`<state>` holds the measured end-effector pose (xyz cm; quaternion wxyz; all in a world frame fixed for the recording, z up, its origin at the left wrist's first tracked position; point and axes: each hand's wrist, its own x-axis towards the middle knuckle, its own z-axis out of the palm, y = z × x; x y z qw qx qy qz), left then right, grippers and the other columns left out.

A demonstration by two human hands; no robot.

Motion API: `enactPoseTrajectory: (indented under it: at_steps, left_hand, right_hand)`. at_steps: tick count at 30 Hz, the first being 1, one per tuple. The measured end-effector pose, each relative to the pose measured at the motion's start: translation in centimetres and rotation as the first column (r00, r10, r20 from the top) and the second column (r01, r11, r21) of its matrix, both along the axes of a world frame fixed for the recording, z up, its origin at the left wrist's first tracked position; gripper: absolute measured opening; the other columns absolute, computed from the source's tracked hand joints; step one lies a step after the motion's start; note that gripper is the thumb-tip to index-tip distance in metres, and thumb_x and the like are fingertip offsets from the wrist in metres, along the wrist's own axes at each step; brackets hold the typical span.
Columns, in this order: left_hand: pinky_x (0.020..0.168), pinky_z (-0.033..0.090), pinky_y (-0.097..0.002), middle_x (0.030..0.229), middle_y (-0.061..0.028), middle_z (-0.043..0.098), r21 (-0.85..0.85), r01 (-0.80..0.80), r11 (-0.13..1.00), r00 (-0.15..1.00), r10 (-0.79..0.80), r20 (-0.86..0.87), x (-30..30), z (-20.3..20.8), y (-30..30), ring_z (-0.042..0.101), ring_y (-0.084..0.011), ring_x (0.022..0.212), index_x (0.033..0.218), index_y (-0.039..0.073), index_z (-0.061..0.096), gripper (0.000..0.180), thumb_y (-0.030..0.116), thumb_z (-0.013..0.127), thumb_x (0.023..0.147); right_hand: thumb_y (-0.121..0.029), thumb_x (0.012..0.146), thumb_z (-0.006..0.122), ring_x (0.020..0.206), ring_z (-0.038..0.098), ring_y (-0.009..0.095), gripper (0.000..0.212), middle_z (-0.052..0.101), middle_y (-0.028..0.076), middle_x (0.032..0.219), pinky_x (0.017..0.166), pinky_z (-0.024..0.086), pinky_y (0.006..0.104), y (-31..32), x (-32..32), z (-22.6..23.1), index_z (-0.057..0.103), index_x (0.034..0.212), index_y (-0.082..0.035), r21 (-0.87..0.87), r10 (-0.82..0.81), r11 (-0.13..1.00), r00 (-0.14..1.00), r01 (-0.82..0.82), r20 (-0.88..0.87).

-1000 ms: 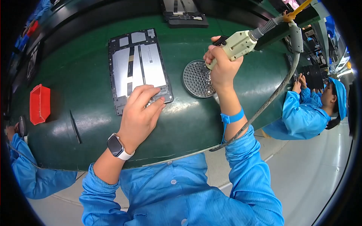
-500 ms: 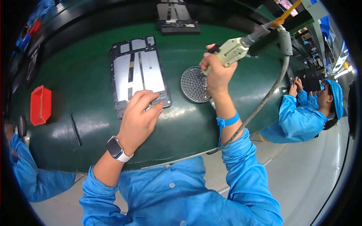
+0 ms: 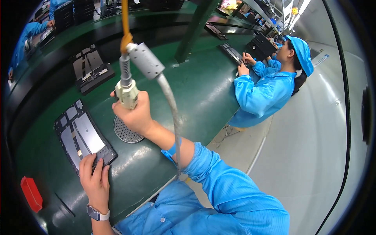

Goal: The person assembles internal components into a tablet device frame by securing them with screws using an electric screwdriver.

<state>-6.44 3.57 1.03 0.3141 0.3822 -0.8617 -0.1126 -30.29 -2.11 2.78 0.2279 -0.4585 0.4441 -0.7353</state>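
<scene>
My left hand [image 3: 95, 182] lies with fingers stretched over the lower end of an opened tablet [image 3: 91, 130], its silver plates and dark frame facing up. My right hand [image 3: 136, 116] is wrapped round the pale body of a corded electric screwdriver [image 3: 127, 94], raised above the bench. The hand hides the tool's lower end. Partly under that hand sits a round screw dish [image 3: 124, 131] with a dimpled grey surface, to the right of the tablet.
A yellow cord [image 3: 125, 23] and thick grey cable [image 3: 169, 98] hang by the tool. A second opened tablet [image 3: 88, 64] rests on a black block farther back. A red tray [image 3: 31, 194] and thin dark tool [image 3: 65, 204] lie at left. A co-worker [image 3: 270, 82] works at right.
The view has swung to the right, so the bench appears farther left. My right hand still grips the screwdriver; my left fingers remain on the tablet.
</scene>
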Motion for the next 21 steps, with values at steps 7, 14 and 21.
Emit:
enactPoseTrajectory:
  at_steps: [7,14,21]
  left_hand:
    - [0.094,0.046,-0.0449,0.119,-0.0165,0.061,-0.052,-0.021,0.998,0.998,0.024,0.059,0.6,-0.3,0.2,0.057,-0.0366,0.111,0.105,-0.005,0.066,0.029,0.0,0.072,0.078]
    - [0.096,0.046,-0.0458,0.119,-0.0174,0.062,-0.043,-0.033,0.999,0.999,0.034,0.031,0.3,-0.4,0.4,0.057,-0.0376,0.113,0.105,-0.005,0.066,0.028,-0.002,0.071,0.078]
    - [0.097,0.047,-0.0468,0.123,-0.0186,0.062,-0.085,-0.008,0.996,0.997,0.015,0.076,1.2,0.3,1.3,0.057,-0.0401,0.117,0.106,0.001,0.069,0.03,0.0,0.072,0.077]
  right_hand:
    - [0.001,0.074,0.066,0.067,0.057,0.008,0.018,0.064,0.005,0.075,0.063,0.048,0.0261,0.1,0.1,0.2,0.064,0.092,0.003,-0.033,0.022,0.999,0.968,-0.031,-0.25]
    - [0.0,0.074,0.066,0.067,0.057,0.008,0.019,0.064,0.006,0.073,0.063,0.048,0.026,0.8,-0.2,0.8,0.064,0.093,0.002,-0.016,0.044,0.999,0.972,-0.049,-0.232]
    - [0.0,0.079,0.069,0.074,0.064,0.013,0.027,0.069,0.007,0.096,0.067,0.052,0.0284,-0.1,0.9,-3.0,0.062,0.104,-0.002,-0.077,-0.135,0.99,0.937,0.116,-0.323]
